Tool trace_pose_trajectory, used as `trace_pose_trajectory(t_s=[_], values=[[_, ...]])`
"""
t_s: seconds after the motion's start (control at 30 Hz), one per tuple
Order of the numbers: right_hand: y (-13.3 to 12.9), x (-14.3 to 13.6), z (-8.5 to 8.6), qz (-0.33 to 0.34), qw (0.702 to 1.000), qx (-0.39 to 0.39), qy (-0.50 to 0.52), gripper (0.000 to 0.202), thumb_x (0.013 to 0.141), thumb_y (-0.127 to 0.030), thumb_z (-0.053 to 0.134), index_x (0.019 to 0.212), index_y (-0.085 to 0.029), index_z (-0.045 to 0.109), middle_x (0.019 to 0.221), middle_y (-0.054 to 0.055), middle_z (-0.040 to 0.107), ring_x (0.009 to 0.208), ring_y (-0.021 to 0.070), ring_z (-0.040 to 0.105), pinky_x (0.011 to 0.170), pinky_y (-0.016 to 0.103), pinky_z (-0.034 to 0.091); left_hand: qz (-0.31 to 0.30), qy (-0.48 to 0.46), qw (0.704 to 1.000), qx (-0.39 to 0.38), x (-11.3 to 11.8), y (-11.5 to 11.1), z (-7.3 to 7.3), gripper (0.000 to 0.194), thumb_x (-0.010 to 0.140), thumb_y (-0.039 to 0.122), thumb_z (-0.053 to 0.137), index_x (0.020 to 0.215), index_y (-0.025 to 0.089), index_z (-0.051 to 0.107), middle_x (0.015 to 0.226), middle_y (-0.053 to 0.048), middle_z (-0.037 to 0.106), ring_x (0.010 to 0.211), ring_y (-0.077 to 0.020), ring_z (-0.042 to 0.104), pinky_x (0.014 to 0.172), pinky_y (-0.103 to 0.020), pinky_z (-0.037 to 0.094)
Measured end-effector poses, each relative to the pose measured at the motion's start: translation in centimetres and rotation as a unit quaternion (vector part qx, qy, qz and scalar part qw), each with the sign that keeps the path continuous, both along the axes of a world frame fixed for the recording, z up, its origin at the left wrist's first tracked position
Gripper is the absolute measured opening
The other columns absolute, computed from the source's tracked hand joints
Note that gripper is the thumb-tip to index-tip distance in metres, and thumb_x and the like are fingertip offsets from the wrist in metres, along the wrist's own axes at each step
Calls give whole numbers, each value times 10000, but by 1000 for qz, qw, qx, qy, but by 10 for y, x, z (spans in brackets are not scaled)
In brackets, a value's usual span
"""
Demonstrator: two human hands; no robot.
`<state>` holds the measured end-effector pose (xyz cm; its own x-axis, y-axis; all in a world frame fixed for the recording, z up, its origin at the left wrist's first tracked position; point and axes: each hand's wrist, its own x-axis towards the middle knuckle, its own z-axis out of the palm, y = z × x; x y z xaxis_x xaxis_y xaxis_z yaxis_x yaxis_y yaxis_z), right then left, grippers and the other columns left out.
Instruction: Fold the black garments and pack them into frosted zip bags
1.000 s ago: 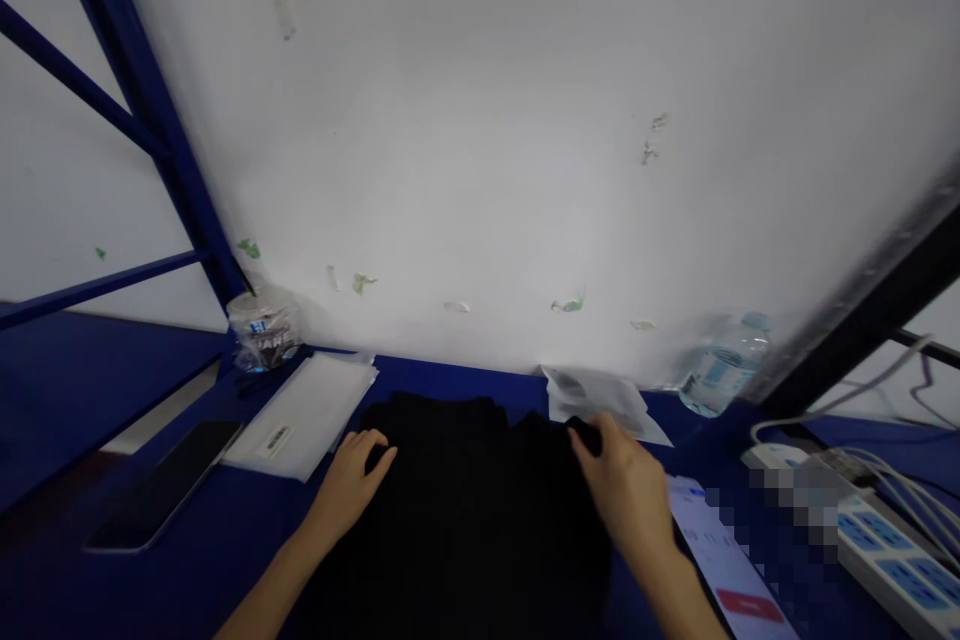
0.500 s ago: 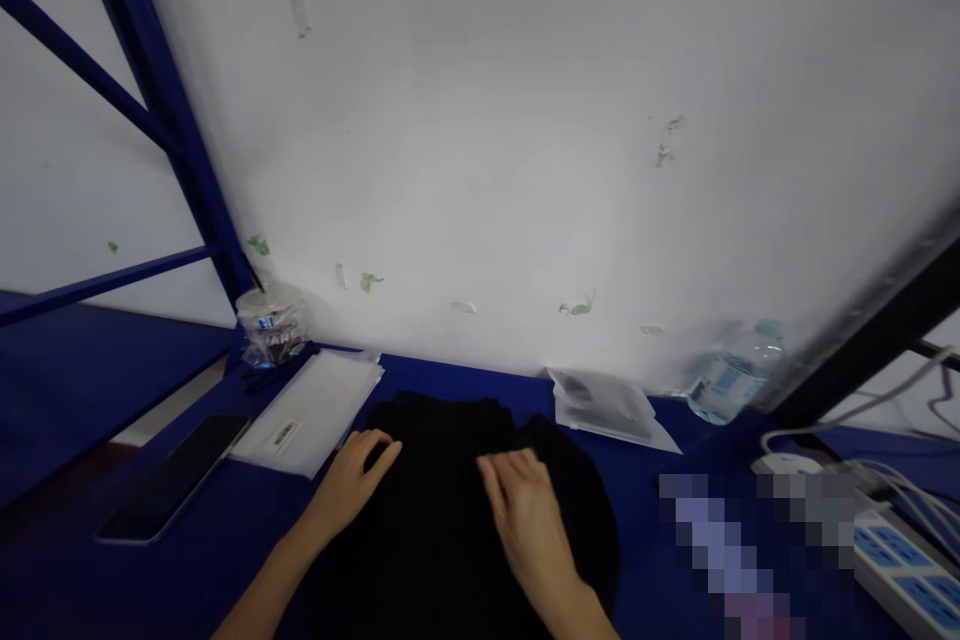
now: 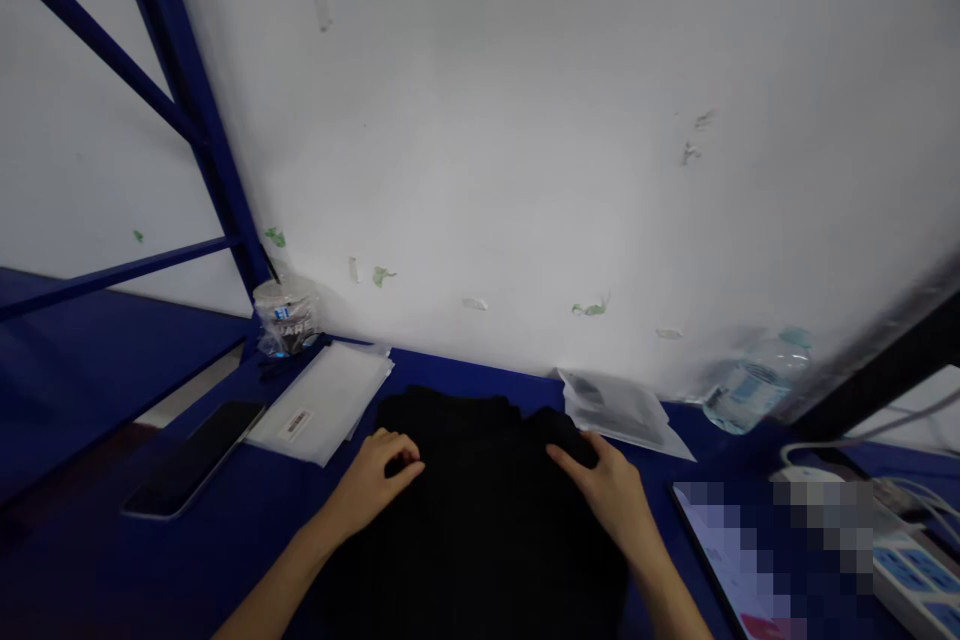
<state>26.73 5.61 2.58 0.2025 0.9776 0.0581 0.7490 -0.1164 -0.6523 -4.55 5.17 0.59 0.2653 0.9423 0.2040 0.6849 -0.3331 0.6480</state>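
Observation:
Black cloth, apparently a folded garment (image 3: pixel 480 520), lies on the blue tabletop in front of me, its far edge uneven and bunched. My left hand (image 3: pixel 379 475) is at its left edge, fingers curled and the thumb laid over the fabric. At the upper right part of the cloth, my right hand (image 3: pixel 607 485) has a fold between thumb and fingers. How firmly the left fingertips grip is hard to see against the black.
Left of the cloth are white zip bags (image 3: pixel 322 400) and a phone (image 3: pixel 195 460). A plastic-wrapped tub (image 3: pixel 286 315) stands behind them. Further right lie a clear bag (image 3: pixel 622 410), a water bottle (image 3: pixel 761 385), a partly blurred tablet-like screen (image 3: pixel 720 560) and a power strip (image 3: pixel 919 570).
My right hand has moved right, from the middle of the cloth to its upper right part. My left hand stays at the left edge. The view has shifted slightly.

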Motion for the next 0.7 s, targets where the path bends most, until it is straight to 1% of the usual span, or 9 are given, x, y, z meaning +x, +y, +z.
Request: trace_pose_trajectory(t_s=[0.1, 0.2, 0.27, 0.33, 0.4, 0.47, 0.57, 0.63, 0.7], values=[[7, 8, -5, 17, 997, -29, -75, 287, 771, -434, 547, 910, -188, 598, 881, 79, 694, 867, 269, 659, 704, 315, 457, -11, 41, 999, 7, 8, 0, -3, 122, 835, 294, 555, 747, 211, 565, 755, 19, 587, 797, -185, 533, 764, -323, 348], [7, -1, -1, 14, 989, 7, -147, 206, 804, -343, 534, 927, -179, 557, 942, 99, 658, 882, 266, 643, 690, 320, 456, -8, 46, 999, 4, 11, 1, -4, 123, 839, 289, 550, 746, 208, 554, 756, 18, 589, 791, -185, 531, 748, -318, 339], [2, -20, 10, 15, 979, 77, -187, 193, 812, -277, 532, 976, -177, 521, 978, 106, 629, 883, 263, 627, 668, 324, 461, -4, 47, 999, 3, 11, 1, -4, 126, 838, 288, 551, 742, 207, 550, 757, 18, 590, 789, -185, 531, 750, -318, 337], [-7, -48, 21, 33, 963, 143, -225, 203, 790, -196, 548, 988, -187, 501, 957, 98, 614, 873, 262, 610, 652, 329, 470, -1, 49, 999, 4, 11, 0, -5, 132, 840, 291, 547, 738, 207, 547, 756, 16, 590, 786, -187, 530, 749, -318, 338], [-19, -83, 23, 57, 947, 176, -263, 229, 741, -137, 591, 949, -198, 514, 910, 95, 612, 863, 274, 594, 663, 352, 487, 1, 52, 999, 9, 11, 0, -5, 132, 843, 291, 538, 742, 208, 551, 757, 12, 592, 789, -191, 529, 748, -322, 340], [-34, -119, 13, 93, 937, 186, -281, 245, 715, -144, 633, 934, -199, 538, 868, 94, 618, 828, 285, 593, 657, 383, 509, 1, 56, 998, 14, 11, 0, -6, 126, 845, 280, 529, 747, 207, 556, 762, 6, 599, 796, -196, 528, 749, -327, 342], [-55, -156, -12, 148, 930, 219, -257, 403, 688, -334, 713, 1019, -161, 561, 968, 163, 634, 909, 347, 598, 690, 445, 532, 0, 58, 998, 17, 10, 1, -7, 120, 849, 257, 518, 749, 203, 559, 767, 3, 605, 803, -198, 529, 750, -333, 342], [-62, -160, -21, 169, 936, 220, -216, 401, 742, -389, 664, 1052, -154, 567, 999, 169, 636, 943, 342, 600, 743, 454, 530, -3, 58, 998, 17, 10, 2, -7, 122, 849, 249, 516, 743, 201, 554, 757, 6, 601, 794, -195, 528, 743, -330, 344], [-62, -147, -18, 185, 951, 202, -141, 248, 862, -347, 518, 1040, -185, 576, 959, 119, 646, 906, 270, 620, 764, 396, 530, -5, 57, 998, 19, 9, 2, -6, 121, 846, 246, 521, 737, 200, 549, 745, 8, 594, 785, -193, 528, 732, -326, 346]])
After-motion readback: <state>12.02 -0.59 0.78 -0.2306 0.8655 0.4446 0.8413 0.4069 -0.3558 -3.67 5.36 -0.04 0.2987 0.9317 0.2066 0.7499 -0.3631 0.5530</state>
